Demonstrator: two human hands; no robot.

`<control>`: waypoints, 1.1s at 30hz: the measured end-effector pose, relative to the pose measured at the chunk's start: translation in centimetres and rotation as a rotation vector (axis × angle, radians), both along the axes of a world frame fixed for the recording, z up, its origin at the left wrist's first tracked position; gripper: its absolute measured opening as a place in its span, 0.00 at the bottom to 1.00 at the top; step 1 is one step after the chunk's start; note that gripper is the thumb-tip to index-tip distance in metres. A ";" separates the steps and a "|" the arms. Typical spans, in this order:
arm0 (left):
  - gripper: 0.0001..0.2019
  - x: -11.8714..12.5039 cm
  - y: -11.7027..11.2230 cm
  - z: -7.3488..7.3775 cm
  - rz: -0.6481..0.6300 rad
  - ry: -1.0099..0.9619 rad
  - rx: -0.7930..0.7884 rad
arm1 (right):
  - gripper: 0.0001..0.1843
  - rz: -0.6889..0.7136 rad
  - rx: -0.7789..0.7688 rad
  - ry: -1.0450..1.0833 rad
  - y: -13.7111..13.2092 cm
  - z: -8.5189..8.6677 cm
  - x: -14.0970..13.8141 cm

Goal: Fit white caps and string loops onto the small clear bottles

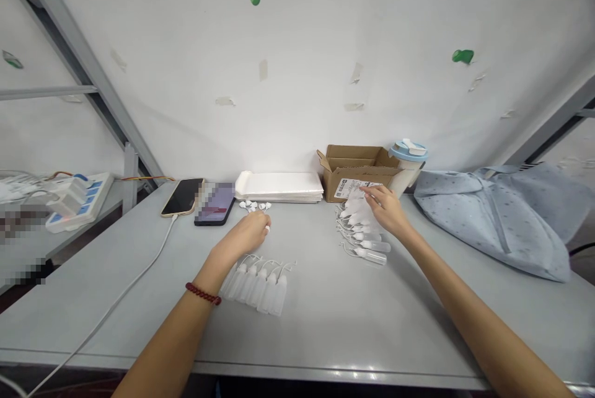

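Observation:
My left hand (245,238) is curled, its fingertips pinching a small white cap near a few loose white caps (255,205) on the grey table (325,317). A row of several clear small squeeze bottles (260,283) lies just below that hand. My right hand (385,207) reaches to a pile of the same clear bottles (365,234) by the cardboard box (356,170), fingers closed round one of them.
A stack of white trays (279,187) stands at the back, with two phones (199,198) and a charging cable (139,274) to its left. A lidded cup (408,162) and a blue-grey fabric bag (497,212) sit right. A power strip (79,199) lies far left.

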State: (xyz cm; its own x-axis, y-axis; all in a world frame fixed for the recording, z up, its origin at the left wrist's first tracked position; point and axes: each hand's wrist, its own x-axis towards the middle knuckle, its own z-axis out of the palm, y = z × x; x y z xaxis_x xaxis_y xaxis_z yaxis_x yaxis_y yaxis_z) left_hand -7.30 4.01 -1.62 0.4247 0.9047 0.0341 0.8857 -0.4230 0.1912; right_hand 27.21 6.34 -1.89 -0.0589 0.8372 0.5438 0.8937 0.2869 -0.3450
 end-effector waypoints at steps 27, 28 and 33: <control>0.10 1.3 -1.2 1.4 0.001 -0.121 0.084 | 0.15 0.822 -0.309 -0.340 -13.6 0.3 -13.9; 0.10 1.4 -1.3 1.5 -0.009 -0.147 0.070 | 0.15 0.817 -0.314 -0.341 -13.6 0.3 -13.8; 0.10 1.8 -1.6 1.9 -0.048 -0.351 -0.055 | 0.16 0.818 -0.361 -0.351 -13.3 0.4 -13.2</control>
